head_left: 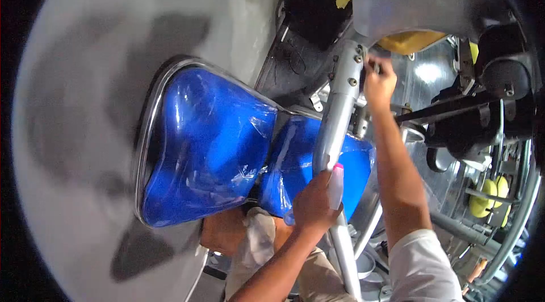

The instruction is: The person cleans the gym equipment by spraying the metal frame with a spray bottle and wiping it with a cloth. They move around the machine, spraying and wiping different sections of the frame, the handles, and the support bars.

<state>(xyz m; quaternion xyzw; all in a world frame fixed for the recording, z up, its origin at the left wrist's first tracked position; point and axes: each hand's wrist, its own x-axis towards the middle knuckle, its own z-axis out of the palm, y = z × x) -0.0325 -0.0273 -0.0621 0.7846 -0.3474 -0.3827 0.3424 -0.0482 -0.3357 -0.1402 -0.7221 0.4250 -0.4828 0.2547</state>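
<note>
1. Since clear film covers them, the 2 blue pads (210,137) are presumably wrapped against scuffs; they sit side by side, the larger at left of view.
2. The silver tube (332,134) slants down across the front of the smaller pad, a position that leaves its upper end within reach.
3. The left hand (318,202) wraps the tube lower down, fingers curled and close together, likely to steady it.
4. The right hand (380,83) is beside the tube's upper end, fingers bent inward; whether they pinch something small there, I cannot tell.
5. A translucent item (336,188) with a pink tip lies against the left hand, its hold unclear.
6. Bolts (352,82) stud the tube's upper end, probably to secure a joint.
</note>
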